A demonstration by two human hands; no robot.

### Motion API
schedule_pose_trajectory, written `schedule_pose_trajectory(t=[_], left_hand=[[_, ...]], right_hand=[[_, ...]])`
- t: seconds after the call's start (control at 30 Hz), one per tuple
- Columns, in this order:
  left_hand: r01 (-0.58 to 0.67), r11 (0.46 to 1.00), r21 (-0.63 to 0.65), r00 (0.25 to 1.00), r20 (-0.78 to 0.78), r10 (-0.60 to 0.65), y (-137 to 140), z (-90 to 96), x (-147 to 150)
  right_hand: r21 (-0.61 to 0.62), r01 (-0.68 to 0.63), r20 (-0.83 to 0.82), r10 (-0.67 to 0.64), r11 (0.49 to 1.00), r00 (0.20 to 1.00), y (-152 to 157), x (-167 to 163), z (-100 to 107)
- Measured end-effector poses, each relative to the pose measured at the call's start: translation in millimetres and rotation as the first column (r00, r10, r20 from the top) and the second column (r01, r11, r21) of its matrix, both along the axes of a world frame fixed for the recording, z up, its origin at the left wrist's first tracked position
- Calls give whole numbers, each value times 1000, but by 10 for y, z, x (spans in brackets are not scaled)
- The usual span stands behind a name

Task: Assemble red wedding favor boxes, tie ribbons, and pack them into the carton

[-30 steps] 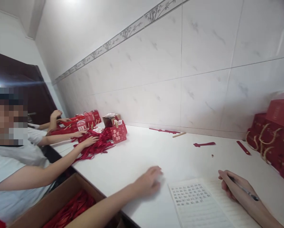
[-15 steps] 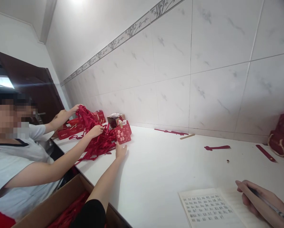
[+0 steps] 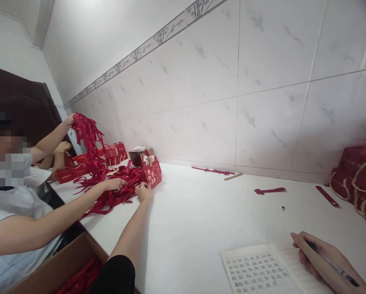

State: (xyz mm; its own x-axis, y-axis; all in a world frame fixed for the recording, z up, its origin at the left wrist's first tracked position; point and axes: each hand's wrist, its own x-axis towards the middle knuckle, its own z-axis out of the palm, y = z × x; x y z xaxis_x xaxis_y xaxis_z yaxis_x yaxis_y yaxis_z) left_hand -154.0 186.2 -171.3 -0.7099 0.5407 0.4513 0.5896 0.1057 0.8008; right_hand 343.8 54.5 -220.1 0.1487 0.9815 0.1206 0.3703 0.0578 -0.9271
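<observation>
From where I stand, the largest thing is the tiled wall [image 3: 213,134], and against it goes the long white table [image 3: 183,228]. At the left sits a co-worker [image 3: 17,228], who holds high a bunch of red ribbons [image 3: 88,139]; the co-worker's other hand is at the ribbon pile [image 3: 118,198] on the table. Below the table edge is a cardboard box [image 3: 45,273], with red material inside. At the right end stand red bags with rope handles [image 3: 348,175]. Nearer lies an open notebook [image 3: 256,273], its left page filled with handwriting. The small red bag [image 3: 152,173] stands beside the pile, and the person's left hand [image 3: 144,192] has its fingers at the lower edge; whether they grasp it, I cannot tell. The right hand [image 3: 319,253], over the notebook's right page, is closed around a pen [image 3: 339,269]. Smallest is a dark speck [image 3: 283,208] on the table.
</observation>
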Motion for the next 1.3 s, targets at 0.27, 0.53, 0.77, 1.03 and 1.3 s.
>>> schedule_pose_trajectory(t=[0.27, 0.53, 0.77, 1.03, 1.3], left_hand=[[161, 983, 91, 983, 71, -168, -142, 237, 521], [668, 707, 231, 712, 77, -698, -470, 319, 2477], [842, 387, 377, 342, 184, -922, -1067, 114, 3130], [800, 382, 462, 333, 188, -924, -1102, 129, 3036], [966, 201, 165, 243, -300, -922, -1252, -17, 3055]], right_hand=[[119, -9, 1, 9, 993, 1000, -39, -145, 102], [403, 42, 381, -209, 914, 900, -133, -294, 228], [553, -50, 518, -296, 832, 803, -21, -183, 99], [622, 77, 394, -396, 779, 830, -49, 2, 226], [679, 13, 32, -47, 734, 998, -390, -436, 524]])
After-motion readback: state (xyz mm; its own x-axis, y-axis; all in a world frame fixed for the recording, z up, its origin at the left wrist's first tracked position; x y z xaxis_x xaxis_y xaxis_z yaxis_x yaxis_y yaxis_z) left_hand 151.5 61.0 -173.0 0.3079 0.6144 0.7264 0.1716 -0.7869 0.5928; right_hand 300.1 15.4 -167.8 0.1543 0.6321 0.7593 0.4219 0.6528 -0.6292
